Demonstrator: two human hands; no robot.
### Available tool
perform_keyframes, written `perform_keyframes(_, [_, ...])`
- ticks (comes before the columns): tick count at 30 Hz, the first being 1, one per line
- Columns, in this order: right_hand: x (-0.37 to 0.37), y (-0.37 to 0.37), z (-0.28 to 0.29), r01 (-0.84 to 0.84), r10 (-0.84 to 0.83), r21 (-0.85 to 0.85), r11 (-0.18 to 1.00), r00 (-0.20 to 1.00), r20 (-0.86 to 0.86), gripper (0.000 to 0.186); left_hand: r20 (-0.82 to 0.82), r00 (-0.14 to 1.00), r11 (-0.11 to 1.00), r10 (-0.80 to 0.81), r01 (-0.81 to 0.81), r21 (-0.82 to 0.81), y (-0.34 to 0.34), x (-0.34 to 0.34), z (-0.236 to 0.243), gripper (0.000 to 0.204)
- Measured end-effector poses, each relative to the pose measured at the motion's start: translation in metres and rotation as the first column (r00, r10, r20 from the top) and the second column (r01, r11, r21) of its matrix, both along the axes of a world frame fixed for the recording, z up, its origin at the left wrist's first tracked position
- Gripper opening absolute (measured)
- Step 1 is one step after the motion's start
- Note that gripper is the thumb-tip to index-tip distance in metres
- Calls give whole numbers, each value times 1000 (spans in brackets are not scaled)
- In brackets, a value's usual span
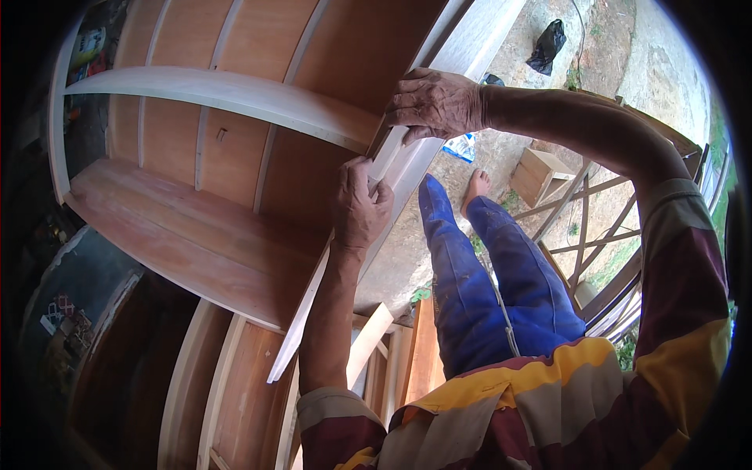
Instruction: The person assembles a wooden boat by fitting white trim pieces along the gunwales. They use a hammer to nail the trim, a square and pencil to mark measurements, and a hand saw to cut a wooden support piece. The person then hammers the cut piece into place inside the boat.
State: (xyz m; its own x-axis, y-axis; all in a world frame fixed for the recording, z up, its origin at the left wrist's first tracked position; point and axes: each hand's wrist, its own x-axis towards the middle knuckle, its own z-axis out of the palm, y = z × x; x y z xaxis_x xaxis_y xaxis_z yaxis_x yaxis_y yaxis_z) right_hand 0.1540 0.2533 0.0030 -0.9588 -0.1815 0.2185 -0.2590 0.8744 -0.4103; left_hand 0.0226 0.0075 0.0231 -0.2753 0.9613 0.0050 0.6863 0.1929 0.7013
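Note:
A large wooden cabinet frame point(211, 86) with brown panels and pale ribs fills the left side of the view. Along its near edge runs a pale wooden rail point(470, 43). My right hand point(440, 103) lies over this rail, its fingers bent round the inner edge and the thumb on the near face. Lower on the same edge is my left hand point(362, 202), fingers curled and thumb bent in against the wood. Whatever may be inside the left hand's fingers is hidden. A pale cross board point(219, 92) spans the frame to the left of both hands.
Below the frame stands more wooden furniture point(243, 384). A wooden box point(539, 176) and a black plastic bag point(547, 47) rest on the ground at right. Crossed wooden slats point(583, 219) stand beside my legs. Small items point(66, 321) lie on a dark surface at lower left.

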Motion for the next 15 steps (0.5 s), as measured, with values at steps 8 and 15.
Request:
perform_keyframes(8, [0,1,1,-6,6,6,1000,1000,-10,43,-6,1000,1000,-2,2,7,-1,0,-1,40])
perform_keyframes(15, [0,0,0,-11,11,30,999,1000,9,45,15,1000,1000,9,-10,7,-3,0,-3,38])
